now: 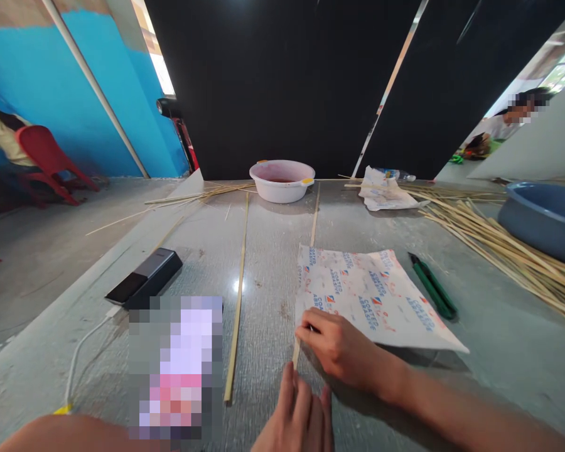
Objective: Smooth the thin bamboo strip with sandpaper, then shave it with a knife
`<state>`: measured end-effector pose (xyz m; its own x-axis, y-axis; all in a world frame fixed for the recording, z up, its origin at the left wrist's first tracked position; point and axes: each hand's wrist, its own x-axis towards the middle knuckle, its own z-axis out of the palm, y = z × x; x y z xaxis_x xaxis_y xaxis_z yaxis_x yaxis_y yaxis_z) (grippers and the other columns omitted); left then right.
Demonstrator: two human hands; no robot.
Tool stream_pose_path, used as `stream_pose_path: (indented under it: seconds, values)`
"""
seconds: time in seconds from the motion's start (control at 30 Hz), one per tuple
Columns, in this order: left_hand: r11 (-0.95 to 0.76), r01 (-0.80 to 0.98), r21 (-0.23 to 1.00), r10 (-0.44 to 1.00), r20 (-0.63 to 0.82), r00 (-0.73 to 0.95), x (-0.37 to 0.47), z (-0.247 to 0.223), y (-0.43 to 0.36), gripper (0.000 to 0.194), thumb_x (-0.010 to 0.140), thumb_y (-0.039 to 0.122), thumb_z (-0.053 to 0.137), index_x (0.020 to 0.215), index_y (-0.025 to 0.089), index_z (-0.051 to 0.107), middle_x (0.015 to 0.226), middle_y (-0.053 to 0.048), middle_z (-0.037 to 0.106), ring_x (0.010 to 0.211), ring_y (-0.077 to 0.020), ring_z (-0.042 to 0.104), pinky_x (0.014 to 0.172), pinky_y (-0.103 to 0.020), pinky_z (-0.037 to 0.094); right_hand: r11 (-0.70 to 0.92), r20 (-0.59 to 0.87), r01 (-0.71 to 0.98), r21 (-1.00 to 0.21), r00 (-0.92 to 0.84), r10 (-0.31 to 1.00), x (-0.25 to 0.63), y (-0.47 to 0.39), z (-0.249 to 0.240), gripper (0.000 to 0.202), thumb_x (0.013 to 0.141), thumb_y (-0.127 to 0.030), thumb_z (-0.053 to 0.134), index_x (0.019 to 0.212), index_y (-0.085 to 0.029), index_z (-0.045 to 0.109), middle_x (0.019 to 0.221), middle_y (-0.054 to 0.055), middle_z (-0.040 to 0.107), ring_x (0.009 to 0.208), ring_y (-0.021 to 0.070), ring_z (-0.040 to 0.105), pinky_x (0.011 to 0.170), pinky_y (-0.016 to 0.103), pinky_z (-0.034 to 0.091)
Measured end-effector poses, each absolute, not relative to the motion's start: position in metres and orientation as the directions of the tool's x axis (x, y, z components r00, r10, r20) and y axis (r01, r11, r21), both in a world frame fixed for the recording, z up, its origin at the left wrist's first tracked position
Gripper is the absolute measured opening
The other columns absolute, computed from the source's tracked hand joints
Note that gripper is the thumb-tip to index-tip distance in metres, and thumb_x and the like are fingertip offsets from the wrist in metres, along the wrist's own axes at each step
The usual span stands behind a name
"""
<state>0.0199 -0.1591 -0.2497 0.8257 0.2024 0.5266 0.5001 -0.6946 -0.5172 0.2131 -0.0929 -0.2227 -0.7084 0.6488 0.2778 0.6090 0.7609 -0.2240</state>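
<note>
One strip [296, 354] lies along the table [268, 282], pinched in our right hand [335, 346] at the paper's [353, 285] edge, our left hand [300, 411] nearer, its grip unclear, the strip's long axis pointing away toward the basin's [282, 191] right side.

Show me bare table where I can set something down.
Specks aside: between the lone bamboo strip and the printed sheet; between the green cutter and the strip bundle. Crowded: far right, beside the blue basin; left, by the black device.

a thin pale strip [315, 216] lies partly under printed paper [353, 295].
</note>
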Motion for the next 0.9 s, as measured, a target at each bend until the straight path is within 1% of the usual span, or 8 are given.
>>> stream_pose_path:
  seconds: [0.1,0.2,0.37,0.5,0.63,0.7,0.8,0.9]
  values:
    - [-0.697,0.535,-0.478,0.244,0.543,0.803,0.021,-0.248,-0.159,0.019,0.098,0.028,0.064,0.106,0.012,0.072,0.077,0.000,0.069,0.081,-0.0262,0.067,0.100,-0.057,0.042,0.778,0.275,0.600,-0.188,-0.728,0.628,0.212,-0.093,-0.223,0.027,0.085,0.006,0.050,0.092,-0.017,0.062,0.095,0.009,0.062,0.084,0.0222,0.054,0.071,0.033,0.047]
    - [-0.689,0.544,-0.479,0.218,0.580,0.785,0.021,-0.253,-0.159,0.017,0.097,0.030,0.064,0.097,0.014,0.069,0.077,-0.003,0.071,0.081,-0.0268,0.069,0.096,-0.055,0.043,0.797,0.242,0.560,-0.227,-0.760,0.603,0.213,-0.096,-0.222,0.024,0.088,0.004,0.054,0.092,-0.018,0.061,0.095,0.007,0.063,0.082,0.0210,0.054,0.070,0.031,0.047]
    - [-0.674,0.528,-0.517,0.216,0.545,0.810,0.019,-0.260,-0.160,0.024,0.093,0.027,0.061,0.108,0.011,0.071,0.079,-0.006,0.074,0.083,-0.0283,0.071,0.092,-0.052,0.045,0.767,0.264,0.601,-0.224,-0.721,0.641,0.216,-0.097,-0.220,0.029,0.085,0.007,0.049,0.093,-0.017,0.062,0.096,0.008,0.063,0.083,0.0210,0.055,0.072,0.031,0.048]
    - [-0.690,0.521,-0.502,0.195,0.565,0.802,0.020,-0.258,-0.160,0.014,0.093,0.023,0.061,0.097,0.013,0.070,0.079,-0.006,0.075,0.081,-0.0284,0.071,0.091,-0.053,0.045,0.791,0.242,0.554,-0.260,-0.756,0.609,0.215,-0.099,-0.220,0.023,0.085,0.004,0.056,0.092,-0.018,0.062,0.095,0.007,0.064,0.082,0.0200,0.055,0.069,0.031,0.045]
    - [-0.693,0.499,-0.520,0.199,0.527,0.826,0.017,-0.250,-0.160,0.024,0.091,0.020,0.059,0.109,0.009,0.071,0.080,-0.007,0.077,0.082,-0.0300,0.073,0.092,-0.053,0.045,0.744,0.278,0.625,-0.238,-0.690,0.669,0.218,-0.092,-0.221,0.029,0.086,0.008,0.049,0.092,-0.017,0.063,0.096,0.008,0.062,0.082,0.0200,0.055,0.071,0.031,0.047]
    - [-0.694,0.494,-0.524,0.203,0.517,0.832,0.016,-0.247,-0.160,0.026,0.091,0.018,0.058,0.110,0.008,0.071,0.079,-0.007,0.077,0.082,-0.0299,0.073,0.092,-0.053,0.045,0.748,0.283,0.629,-0.213,-0.693,0.663,0.218,-0.088,-0.223,0.028,0.085,0.008,0.050,0.092,-0.016,0.063,0.097,0.009,0.062,0.083,0.0210,0.054,0.071,0.032,0.047]
    - [-0.711,0.495,-0.499,0.200,0.532,0.823,0.016,-0.247,-0.159,0.024,0.095,0.021,0.057,0.108,0.008,0.072,0.079,-0.007,0.075,0.082,-0.0289,0.071,0.091,-0.051,0.044,0.766,0.281,0.615,-0.189,-0.713,0.642,0.214,-0.086,-0.225,0.027,0.082,0.007,0.053,0.092,-0.016,0.064,0.096,0.008,0.062,0.084,0.0216,0.054,0.069,0.032,0.046]
    - [-0.745,0.484,-0.459,0.197,0.541,0.818,0.016,-0.254,-0.160,0.028,0.102,0.032,0.059,0.107,0.008,0.073,0.090,-0.008,0.073,0.088,-0.0284,0.070,0.095,-0.052,0.043,0.774,0.291,0.612,-0.165,-0.720,0.631,0.208,-0.084,-0.225,0.026,0.083,0.006,0.053,0.091,-0.016,0.064,0.097,0.009,0.063,0.085,0.0220,0.054,0.069,0.033,0.046]
